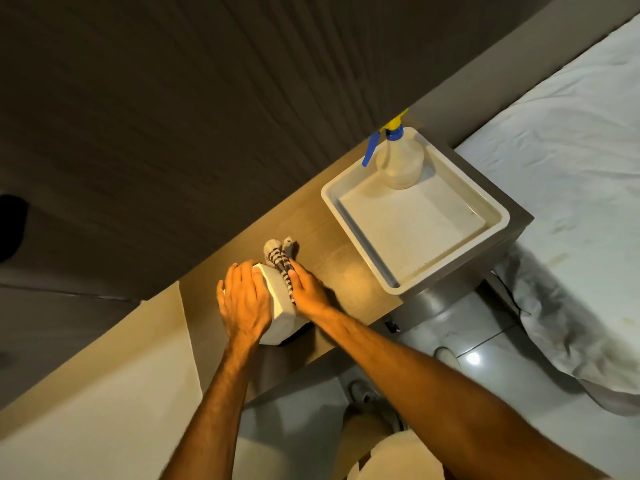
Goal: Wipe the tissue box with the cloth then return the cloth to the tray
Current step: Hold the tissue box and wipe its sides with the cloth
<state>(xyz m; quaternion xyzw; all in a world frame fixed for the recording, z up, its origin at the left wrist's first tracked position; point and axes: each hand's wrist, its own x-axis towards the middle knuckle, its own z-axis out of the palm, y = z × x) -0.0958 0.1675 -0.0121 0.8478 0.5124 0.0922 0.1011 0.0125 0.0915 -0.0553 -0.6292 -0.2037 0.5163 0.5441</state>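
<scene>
A white tissue box (281, 306) stands on the wooden shelf (332, 258). My left hand (244, 299) lies flat over its top and left side, fingers spread. My right hand (308, 289) presses a striped grey-and-dark cloth (280, 259) against the box's right side; the cloth's loose end bunches up past the far corner of the box. A white tray (360, 233) sits further right on the shelf, apart from the box.
A clear spray bottle (400, 161) with a blue and yellow trigger stands in the tray's far corner. A bed with white sheets (571, 168) lies to the right. A dark wall runs behind the shelf. Pale tiled floor (467, 341) shows below.
</scene>
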